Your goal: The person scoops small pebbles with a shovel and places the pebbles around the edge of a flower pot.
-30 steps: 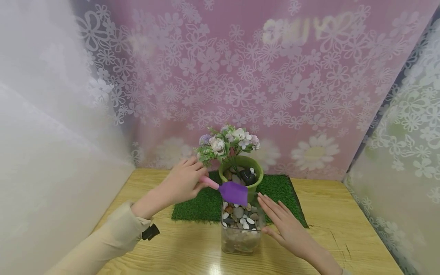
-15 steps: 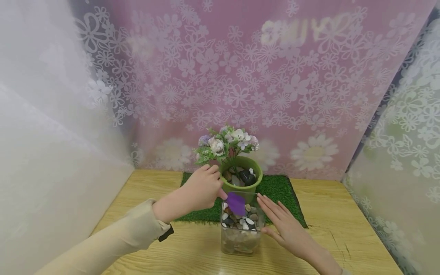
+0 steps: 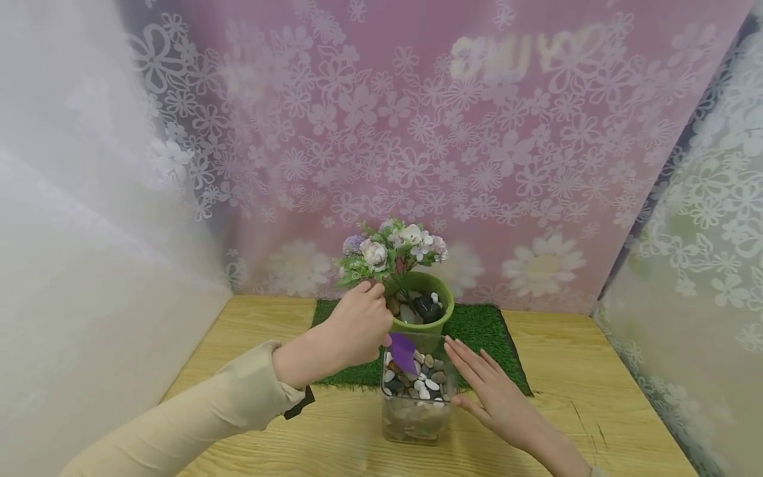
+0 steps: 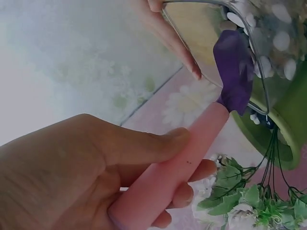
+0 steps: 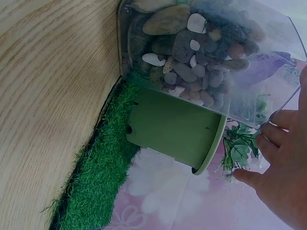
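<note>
My left hand (image 3: 356, 328) grips the pink handle (image 4: 169, 177) of a small trowel. Its purple blade (image 3: 403, 352) dips point-down into a square glass container (image 3: 417, 414) of mixed pebbles (image 3: 424, 384). The blade (image 4: 235, 72) shows inside the glass wall in the left wrist view. My right hand (image 3: 490, 391) rests flat with straight fingers against the container's right side. Just behind stands a green pot (image 3: 438, 322) with stones and artificial flowers (image 3: 390, 248).
A strip of green artificial turf (image 3: 484, 331) lies under the pot on the wooden table (image 3: 596, 404). Flower-patterned pink and white curtains close in the back and both sides.
My left hand moved right and tipped the trowel, so the blade went from level above the container to pointing down into the pebbles. The right hand stayed put.
</note>
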{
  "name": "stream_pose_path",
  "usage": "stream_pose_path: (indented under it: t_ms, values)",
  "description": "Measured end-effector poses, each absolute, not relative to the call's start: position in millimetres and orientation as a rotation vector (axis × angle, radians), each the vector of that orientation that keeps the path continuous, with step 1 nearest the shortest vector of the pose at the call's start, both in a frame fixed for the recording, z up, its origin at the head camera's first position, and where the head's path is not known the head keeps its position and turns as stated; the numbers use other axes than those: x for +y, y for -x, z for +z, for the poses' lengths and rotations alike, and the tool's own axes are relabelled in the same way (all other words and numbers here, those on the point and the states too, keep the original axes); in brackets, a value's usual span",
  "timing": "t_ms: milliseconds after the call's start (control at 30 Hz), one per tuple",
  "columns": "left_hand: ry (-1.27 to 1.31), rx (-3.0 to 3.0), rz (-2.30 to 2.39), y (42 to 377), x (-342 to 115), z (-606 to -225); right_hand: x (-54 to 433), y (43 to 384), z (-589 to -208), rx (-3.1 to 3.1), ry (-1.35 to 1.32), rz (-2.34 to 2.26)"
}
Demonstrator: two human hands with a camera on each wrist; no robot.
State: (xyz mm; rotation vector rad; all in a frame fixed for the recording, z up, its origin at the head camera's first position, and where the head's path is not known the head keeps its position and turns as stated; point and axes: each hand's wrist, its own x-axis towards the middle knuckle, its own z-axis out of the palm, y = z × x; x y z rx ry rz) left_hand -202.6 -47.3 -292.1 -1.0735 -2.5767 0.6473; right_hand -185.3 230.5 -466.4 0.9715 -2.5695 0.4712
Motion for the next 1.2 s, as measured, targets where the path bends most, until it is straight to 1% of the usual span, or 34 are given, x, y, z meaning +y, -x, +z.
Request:
stream_pose_path:
  t_ms: [533, 733, 933, 1200]
  values:
    - [1.057, -2.715, 0.547, 201.0, -47.4, -284.8, 229.3, 186.1, -466.4, -2.593, -0.959, 0.481]
    - [1.037, -2.728, 0.637, 201.3, -38.1, -288.4, 229.4, 186.5, -466.1, -2.573, -0.970, 0.490]
    - [1.074, -2.570, 0.805, 200.4, -32.0, -293.1, 230.3, 187.1, -466.0, -2.566, -0.964, 0.505]
    - [1.102, -2.584, 0.704, 193.7, -36.5, -302.7, 231.5, 186.1, -467.3, -2.566, -0.967, 0.503]
